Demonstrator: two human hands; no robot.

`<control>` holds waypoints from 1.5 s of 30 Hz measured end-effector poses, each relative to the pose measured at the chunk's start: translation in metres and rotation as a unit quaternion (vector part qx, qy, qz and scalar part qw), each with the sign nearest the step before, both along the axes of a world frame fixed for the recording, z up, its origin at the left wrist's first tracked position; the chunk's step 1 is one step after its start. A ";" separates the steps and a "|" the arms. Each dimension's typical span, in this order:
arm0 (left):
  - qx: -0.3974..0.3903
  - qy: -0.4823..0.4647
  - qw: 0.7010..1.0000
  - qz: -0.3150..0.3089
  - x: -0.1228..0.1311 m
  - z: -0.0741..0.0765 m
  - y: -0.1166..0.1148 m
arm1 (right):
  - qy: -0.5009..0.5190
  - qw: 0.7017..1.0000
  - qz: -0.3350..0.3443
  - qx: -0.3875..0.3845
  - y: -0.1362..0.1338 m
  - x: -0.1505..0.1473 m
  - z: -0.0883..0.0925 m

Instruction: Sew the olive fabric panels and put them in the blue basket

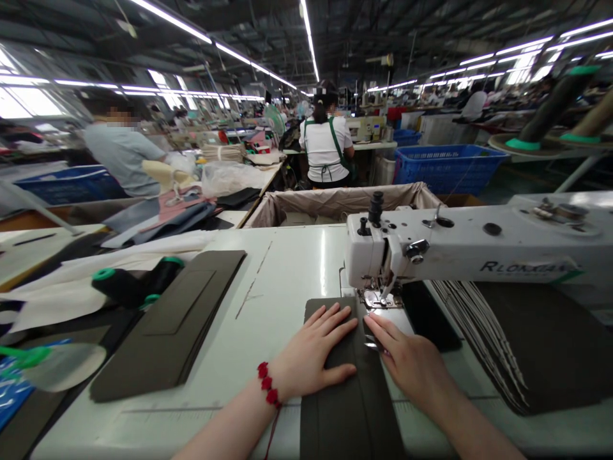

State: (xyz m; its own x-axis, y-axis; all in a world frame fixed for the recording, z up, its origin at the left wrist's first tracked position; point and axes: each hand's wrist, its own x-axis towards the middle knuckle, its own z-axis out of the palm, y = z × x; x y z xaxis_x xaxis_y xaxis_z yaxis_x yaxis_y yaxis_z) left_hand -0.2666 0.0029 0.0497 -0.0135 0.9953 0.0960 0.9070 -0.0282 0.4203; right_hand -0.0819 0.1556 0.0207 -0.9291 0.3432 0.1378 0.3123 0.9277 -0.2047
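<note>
I see the sewing machine (460,249) on a white table (268,268), with a panel stack (167,319) off to the left. A dark panel (352,377) lies flat on the table, its far end just by the presser foot (378,299). Left hand (311,351) presses on it, fingers spread. Right hand (407,358) rests at its right edge, fingers slightly spread, no pinch.
</note>
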 end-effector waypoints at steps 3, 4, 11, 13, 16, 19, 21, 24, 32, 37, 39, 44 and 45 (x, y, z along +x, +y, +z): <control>-0.003 0.004 1.000 -0.003 -0.001 0.000 0.001 | 0.002 1.000 0.004 -0.003 0.000 0.001 0.000; -0.006 0.006 1.000 -0.004 -0.002 0.000 0.001 | 0.001 1.000 0.006 -0.003 0.000 0.001 0.000; -0.009 0.004 1.000 -0.016 -0.003 0.002 -0.001 | -0.001 1.000 0.004 -0.002 -0.001 0.002 0.001; -0.007 0.002 1.000 -0.024 -0.003 0.004 -0.002 | 0.000 1.000 0.002 -0.002 -0.001 0.002 0.001; -0.004 0.002 0.999 -0.034 -0.003 0.006 -0.002 | -0.002 1.000 0.003 -0.001 0.000 0.003 0.001; -0.005 0.007 1.000 -0.029 -0.003 0.007 -0.003 | -0.005 1.000 0.005 0.001 0.000 0.003 0.002; -0.007 0.011 1.000 -0.024 -0.003 0.007 -0.003 | -0.006 1.000 0.005 0.002 0.000 0.003 0.002; -0.006 0.014 1.000 -0.022 -0.004 0.006 -0.003 | -0.008 1.000 0.006 0.000 0.000 0.003 0.002; -0.005 0.018 1.000 -0.017 -0.004 0.005 -0.003 | -0.011 1.000 0.004 0.001 0.001 0.003 0.002; 0.001 0.016 1.000 -0.011 -0.005 0.003 -0.001 | -0.014 1.000 0.003 0.001 0.000 0.003 0.001; 0.004 0.016 1.000 -0.007 -0.005 0.003 -0.001 | -0.013 1.000 0.002 0.003 0.000 0.004 0.001; 0.012 0.025 1.000 -0.004 -0.005 0.001 -0.002 | -0.011 1.000 0.003 0.007 0.000 0.004 0.002; 0.014 0.028 1.000 -0.004 -0.005 0.000 -0.002 | -0.010 1.000 0.003 0.006 -0.001 0.004 0.002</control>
State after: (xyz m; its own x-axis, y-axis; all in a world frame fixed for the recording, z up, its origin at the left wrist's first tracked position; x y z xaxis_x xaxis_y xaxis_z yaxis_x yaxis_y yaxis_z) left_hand -0.2715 0.0011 0.0500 0.0000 0.9923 0.1236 0.9289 -0.0458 0.3674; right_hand -0.0782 0.1551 0.0226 -0.9336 0.3366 0.1227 0.3112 0.9317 -0.1873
